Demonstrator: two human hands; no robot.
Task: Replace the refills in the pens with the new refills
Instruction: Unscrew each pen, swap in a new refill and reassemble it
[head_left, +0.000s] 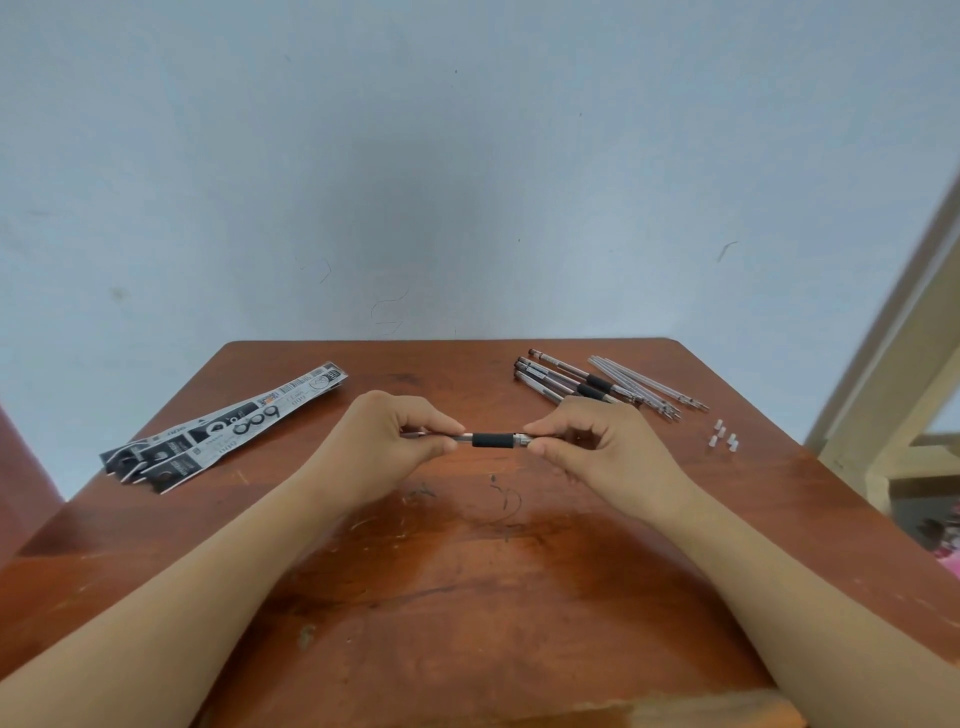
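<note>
Over the middle of the table, just above the wood, you've got one pen held level between both hands. Your left hand has its fingers curled round the barrel end; your right hand pinches the metal tip end narrowly between thumb and fingertips, with the black grip bare between them. I can't tell whether you're loosening or tightening.

Risks as I see them: if the tip section comes free under that small pinch, it could drop and roll off the table. If you're tightening, twisting off-axis could cross the thread. The loose refills lie touching the pile of pens at the far right, so old and new could get mixed up. The small white caps sit near the right edge, close to your right forearm, and a sweep would knock them off.

Counts: one pen in hand. About four pens in the pile, though overlap makes that unsure. Roughly four or five refills, too thin to separate. Four caps, I think. About four printed wrappers are fanned at the left, contents unclear.
</note>
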